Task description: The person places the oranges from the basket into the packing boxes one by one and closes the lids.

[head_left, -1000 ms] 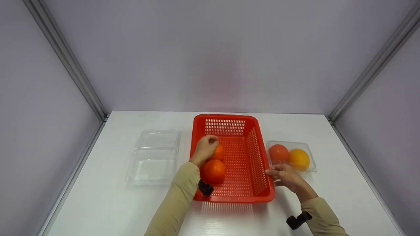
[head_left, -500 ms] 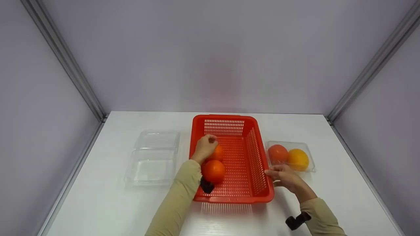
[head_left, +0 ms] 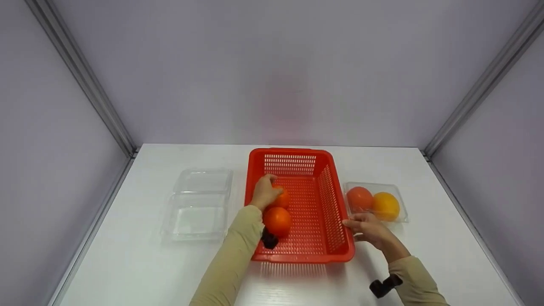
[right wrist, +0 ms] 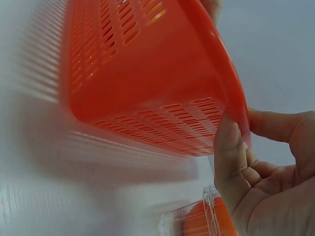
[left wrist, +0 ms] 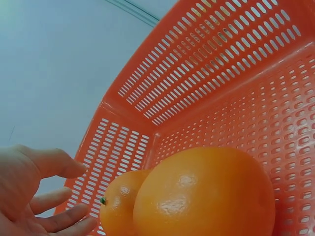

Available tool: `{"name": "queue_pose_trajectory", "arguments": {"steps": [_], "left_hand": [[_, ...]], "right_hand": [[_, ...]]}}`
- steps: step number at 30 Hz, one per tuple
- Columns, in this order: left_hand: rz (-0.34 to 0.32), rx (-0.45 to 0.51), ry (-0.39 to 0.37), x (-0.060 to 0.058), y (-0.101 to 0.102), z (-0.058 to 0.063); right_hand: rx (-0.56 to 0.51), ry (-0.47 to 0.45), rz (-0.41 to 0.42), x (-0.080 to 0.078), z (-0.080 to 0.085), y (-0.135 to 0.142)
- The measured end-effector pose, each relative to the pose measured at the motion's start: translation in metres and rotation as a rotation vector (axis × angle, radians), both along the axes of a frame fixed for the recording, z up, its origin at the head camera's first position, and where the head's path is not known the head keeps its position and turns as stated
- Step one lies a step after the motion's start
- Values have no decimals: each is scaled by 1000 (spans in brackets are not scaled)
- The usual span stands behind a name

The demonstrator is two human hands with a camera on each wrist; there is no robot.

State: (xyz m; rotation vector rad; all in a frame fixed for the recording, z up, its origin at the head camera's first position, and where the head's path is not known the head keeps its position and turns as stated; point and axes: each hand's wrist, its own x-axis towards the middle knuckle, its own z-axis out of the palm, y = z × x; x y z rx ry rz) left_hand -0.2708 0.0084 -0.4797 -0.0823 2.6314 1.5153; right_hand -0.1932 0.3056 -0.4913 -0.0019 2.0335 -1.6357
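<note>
A red plastic basket [head_left: 304,221] with slotted walls stands in the middle of the table in the head view. Two oranges [head_left: 277,222] lie along its left side. Over the farther orange [head_left: 282,196] is my left hand [head_left: 265,191], reaching in across the left rim. In the left wrist view its fingers [left wrist: 54,199] are spread and slightly bent, with a gap between them and the green-stemmed orange [left wrist: 120,199]. My right hand [head_left: 369,229] pinches the basket's right rim, thumb on one side and fingers on the other, as the right wrist view also shows.
Right of the basket, a clear plastic box [head_left: 401,199] contains a reddish round fruit [head_left: 360,198] and a yellow-orange one [head_left: 386,206]. On the left lies an open clear clamshell box [head_left: 199,221]. Pale walls [head_left: 280,76] close off the table's back and sides.
My left hand's thumb and fingers have spread apart over the farther orange, and more of that orange shows. The right hand keeps its hold on the rim.
</note>
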Motion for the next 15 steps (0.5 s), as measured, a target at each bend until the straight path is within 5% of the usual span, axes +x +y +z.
{"name": "queue_pose_trajectory", "arguments": {"steps": [15], "left_hand": [[-14,-56,-66,-3,-1,-13]], "right_hand": [[11,21,12,1,-1,-1]]}}
